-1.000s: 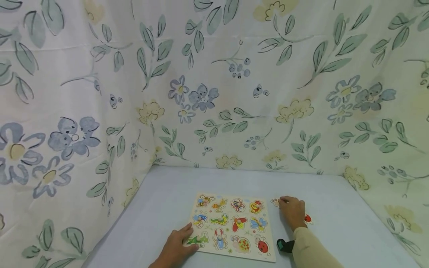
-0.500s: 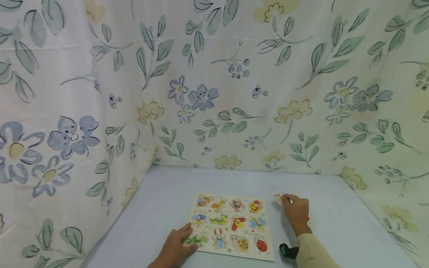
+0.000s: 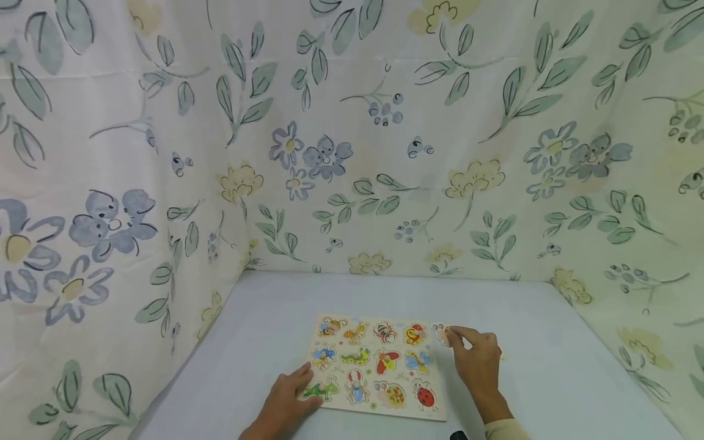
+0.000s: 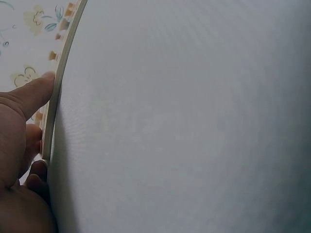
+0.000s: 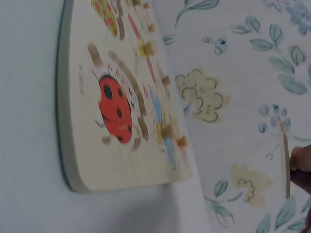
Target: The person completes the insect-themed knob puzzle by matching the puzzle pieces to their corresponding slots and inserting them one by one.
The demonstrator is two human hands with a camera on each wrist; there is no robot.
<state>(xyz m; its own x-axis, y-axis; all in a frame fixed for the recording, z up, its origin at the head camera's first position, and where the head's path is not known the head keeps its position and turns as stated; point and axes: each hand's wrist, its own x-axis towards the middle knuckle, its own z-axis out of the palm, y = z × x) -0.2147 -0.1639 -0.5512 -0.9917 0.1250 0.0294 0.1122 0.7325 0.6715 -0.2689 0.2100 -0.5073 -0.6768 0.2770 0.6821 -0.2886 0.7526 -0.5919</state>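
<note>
A wooden peg puzzle board (image 3: 404, 377) printed with insects lies on the white table. My left hand (image 3: 283, 400) holds its near left corner, thumb over the front edge and fingers along the left side. My right hand (image 3: 475, 363) pinches a snail-like puzzle piece (image 3: 441, 334) just off the board's far right corner. In the right wrist view that piece (image 5: 285, 160) shows edge-on, raised above the table. Most pictures on the board carry wooden knobs. The ladybug picture (image 5: 115, 109) and the spotted snail picture (image 3: 393, 396) on the near right have none.
A red bit of another puzzle piece (image 3: 500, 351) shows behind the right hand on the table (image 3: 572, 379). A black object (image 3: 458, 435) is cut off at the bottom edge. Floral cloth (image 3: 363, 153) stands around the table on the back and sides.
My right hand has lifted the snail-like piece, drawing it first slightly right and then left to the board's edge. My left hand stays at its corner. The head view has shifted slightly.
</note>
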